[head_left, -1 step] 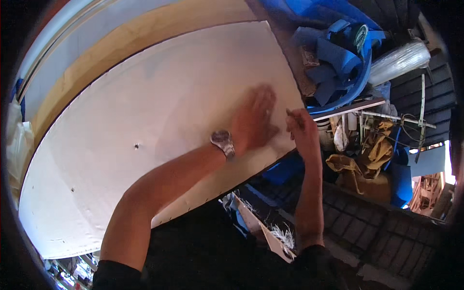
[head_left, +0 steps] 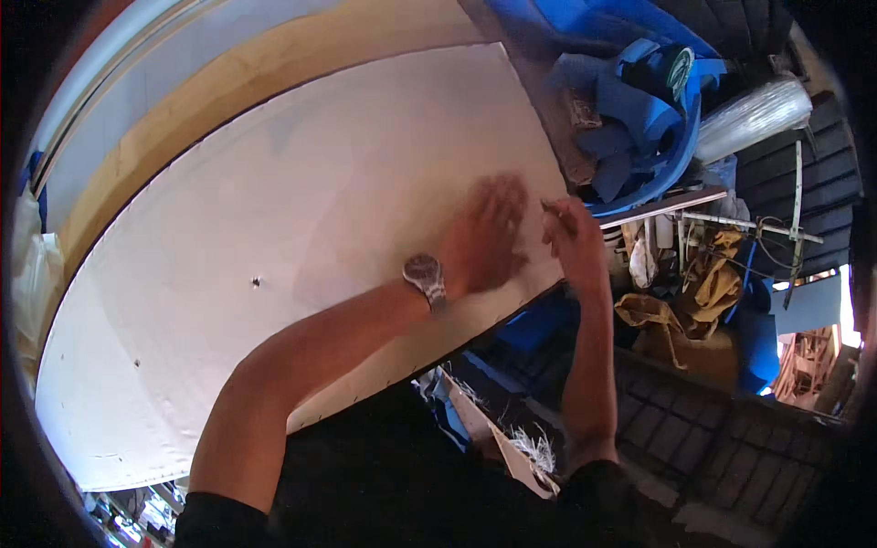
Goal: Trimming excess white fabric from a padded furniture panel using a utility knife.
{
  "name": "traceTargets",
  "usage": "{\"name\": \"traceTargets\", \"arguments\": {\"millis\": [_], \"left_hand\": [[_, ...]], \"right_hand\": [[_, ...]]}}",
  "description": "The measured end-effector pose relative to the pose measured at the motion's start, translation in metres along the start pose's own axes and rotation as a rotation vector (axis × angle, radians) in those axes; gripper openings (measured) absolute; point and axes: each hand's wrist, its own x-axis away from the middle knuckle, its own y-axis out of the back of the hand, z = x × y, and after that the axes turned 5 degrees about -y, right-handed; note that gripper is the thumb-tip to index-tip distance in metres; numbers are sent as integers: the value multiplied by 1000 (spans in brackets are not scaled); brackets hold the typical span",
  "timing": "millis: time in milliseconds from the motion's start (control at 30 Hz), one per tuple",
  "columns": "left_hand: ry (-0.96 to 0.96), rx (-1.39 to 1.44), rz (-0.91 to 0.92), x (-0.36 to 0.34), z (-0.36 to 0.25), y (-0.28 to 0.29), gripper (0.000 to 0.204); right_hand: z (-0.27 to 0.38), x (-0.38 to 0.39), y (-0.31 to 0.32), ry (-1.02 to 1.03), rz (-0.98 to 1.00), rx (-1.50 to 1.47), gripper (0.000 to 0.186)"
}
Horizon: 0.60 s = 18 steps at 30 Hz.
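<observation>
A large pale panel [head_left: 228, 210] with a curved far edge lies before me, its cover smooth and stapled-looking along the near edge. My left hand [head_left: 484, 233] rests palm down near the panel's right end, fingers stretched out and somewhat blurred; a metal watch [head_left: 424, 274] is on that wrist. Just right of it, at the panel's right edge, my right hand [head_left: 577, 242] is closed in a pinch. Whatever small thing its fingertips may hold is too small to name. Two small dark holes show in the panel's left half.
Beyond the right edge stands a blue tub [head_left: 671, 169] filled with blue scraps. A roll of clear wrap [head_left: 754, 119] lies beside it. Brown cloth [head_left: 717, 292] and thin sticks are heaped at the right. Dark slatted flooring [head_left: 694, 420] shows below.
My left hand has slid slightly toward me over the panel. The right hand has shifted only a little, still pinched at the right edge.
</observation>
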Motion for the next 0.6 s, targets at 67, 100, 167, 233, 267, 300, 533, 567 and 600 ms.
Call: {"name": "traceTargets", "arguments": {"millis": [67, 100, 167, 233, 267, 300, 533, 567, 600], "left_hand": [[-123, 159, 50, 4, -4, -1, 84], [-133, 172, 44, 1, -8, 1, 84], [-163, 323, 153, 5, 9, 14, 81], [-78, 271, -13, 1, 49, 24, 78], [-47, 138, -34, -4, 67, 32, 74], [-17, 73, -77, -7, 84, 38, 72], [130, -83, -57, -20, 120, 61, 63], [136, -89, -59, -20, 119, 61, 63], [142, -95, -65, -21, 118, 61, 62]], "right_hand": [[19, -40, 6, 207, 15, 185, 19], [16, -58, 7, 410, -97, 246, 25], [42, -88, 2, 472, -73, 333, 29], [68, -116, 3, 527, -56, 436, 33], [73, -132, 2, 552, 11, 491, 35], [79, -144, -3, 583, 83, 543, 37], [121, -171, -16, 659, 114, 741, 39], [129, -171, -16, 671, 150, 797, 39], [135, -173, -16, 684, 185, 854, 39]]}}
